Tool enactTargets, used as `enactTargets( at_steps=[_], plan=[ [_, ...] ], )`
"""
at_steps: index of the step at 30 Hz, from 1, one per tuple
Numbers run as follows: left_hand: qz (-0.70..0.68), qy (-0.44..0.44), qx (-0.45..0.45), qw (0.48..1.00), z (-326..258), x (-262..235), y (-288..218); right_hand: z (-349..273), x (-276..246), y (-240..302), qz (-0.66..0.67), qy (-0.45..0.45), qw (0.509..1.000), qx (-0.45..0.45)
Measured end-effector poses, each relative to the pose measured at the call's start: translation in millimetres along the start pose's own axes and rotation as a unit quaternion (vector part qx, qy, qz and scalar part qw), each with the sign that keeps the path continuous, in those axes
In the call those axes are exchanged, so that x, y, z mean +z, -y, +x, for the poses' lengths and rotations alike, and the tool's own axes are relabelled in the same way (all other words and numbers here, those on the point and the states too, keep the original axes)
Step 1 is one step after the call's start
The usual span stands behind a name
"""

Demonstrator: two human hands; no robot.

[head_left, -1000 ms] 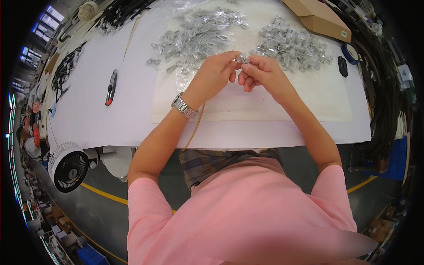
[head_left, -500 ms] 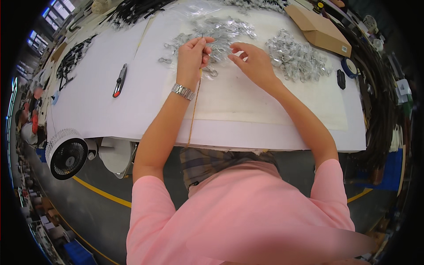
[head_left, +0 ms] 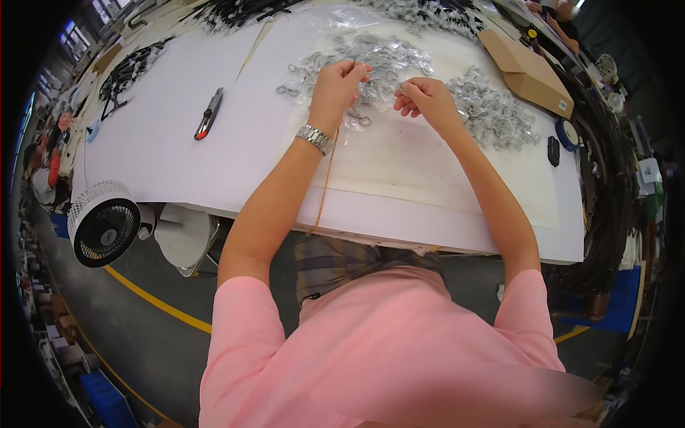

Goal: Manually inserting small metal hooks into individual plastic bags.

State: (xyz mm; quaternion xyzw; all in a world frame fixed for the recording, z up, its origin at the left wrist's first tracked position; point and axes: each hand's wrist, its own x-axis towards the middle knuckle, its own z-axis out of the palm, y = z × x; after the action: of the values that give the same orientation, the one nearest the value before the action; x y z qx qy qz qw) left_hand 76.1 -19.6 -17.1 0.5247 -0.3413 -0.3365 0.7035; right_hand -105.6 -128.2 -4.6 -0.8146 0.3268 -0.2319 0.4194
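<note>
A thin orange-brown cord [head_left: 325, 187] hangs over the table's front edge and runs up to my left hand [head_left: 334, 94]. That hand, with a metal watch [head_left: 315, 138] at its wrist, is closed in a pinch on the cord, whose dark tip shows above the fingers. To its right, my right hand [head_left: 431, 103] is closed too, thumb and forefinger together; what they pinch is too small to make out. Just beyond both hands lies a pile of small metal ring fittings [head_left: 382, 53] with clear plastic. Another such pile [head_left: 492, 110] sits beside my right hand.
A utility knife [head_left: 209, 114] lies on the white table [head_left: 235, 167] at left. A cardboard box [head_left: 526, 75], blue tape roll [head_left: 567, 133] and small black object [head_left: 553, 151] are at right. Black strips [head_left: 132, 71] lie at far left; a fan [head_left: 107, 232] stands by the front-left edge.
My right hand's fingers, apart before, have come together in a pinch. The left hand keeps hold of the cord. The whole view has shifted slightly.
</note>
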Motion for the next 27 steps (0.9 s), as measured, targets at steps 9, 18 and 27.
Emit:
enactTargets(
  at_steps=[9,18,27],
  plan=[
    [0.172,0.172,-0.012,0.970,-11,8,-9,-38,-8,-6,0.274,0.142,0.949,0.060],
    [0.283,0.150,0.130,0.938,-28,29,-12,-44,-17,-19,0.393,0.203,0.887,0.134],
    [0.306,0.146,0.099,0.935,-30,34,-7,-58,-35,-13,0.172,0.221,0.955,0.095]
  ],
)
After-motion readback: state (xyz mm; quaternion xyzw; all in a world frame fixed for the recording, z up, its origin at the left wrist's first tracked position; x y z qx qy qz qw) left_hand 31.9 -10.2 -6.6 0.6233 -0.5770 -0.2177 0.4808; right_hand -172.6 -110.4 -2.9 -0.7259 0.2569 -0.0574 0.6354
